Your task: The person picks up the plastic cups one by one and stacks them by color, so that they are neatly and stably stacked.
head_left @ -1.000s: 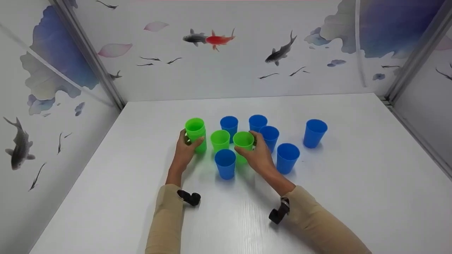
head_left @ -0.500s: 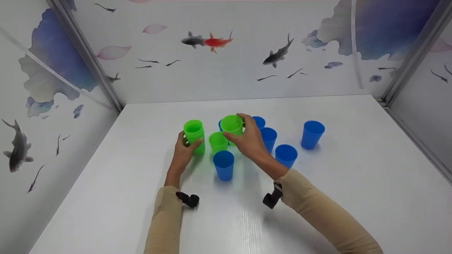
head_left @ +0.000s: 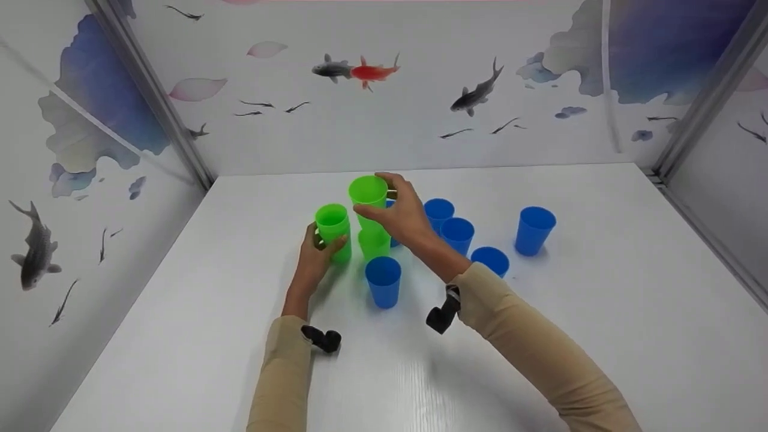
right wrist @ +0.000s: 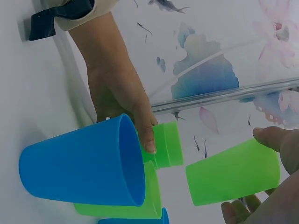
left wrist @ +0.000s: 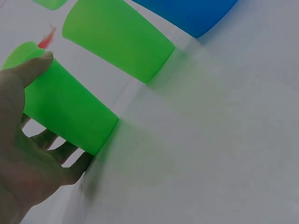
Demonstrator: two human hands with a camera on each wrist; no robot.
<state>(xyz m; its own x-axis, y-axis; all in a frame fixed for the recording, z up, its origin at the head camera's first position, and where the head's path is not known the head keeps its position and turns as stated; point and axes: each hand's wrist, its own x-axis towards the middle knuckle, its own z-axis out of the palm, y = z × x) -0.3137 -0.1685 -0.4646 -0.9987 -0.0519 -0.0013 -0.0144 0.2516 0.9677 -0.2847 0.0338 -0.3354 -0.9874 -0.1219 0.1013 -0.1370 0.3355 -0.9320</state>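
My left hand (head_left: 312, 259) grips a stack of green cups (head_left: 332, 227) standing on the table, thumb on the near side and fingers around the far side. In the left wrist view that stack (left wrist: 65, 105) stands upright with its base on the tabletop. My right hand (head_left: 409, 217) holds another green cup (head_left: 367, 195) by its side, raised off the table, its mouth up. Below it stands a single green cup (head_left: 374, 246), partly covered in the head view. The right wrist view shows the raised cup (right wrist: 233, 172) apart from the stack.
A blue cup (head_left: 384, 285) stands in front of the single green one. More blue cups (head_left: 457, 234) stand to the right, one (head_left: 534, 231) farther off. Another blue cup is mostly hidden behind my right hand. Painted walls border the white table (head_left: 210, 336).
My right hand has lifted its green cup off the table and carried it left and away from me, over the single green cup. The left hand has stayed on its stack.
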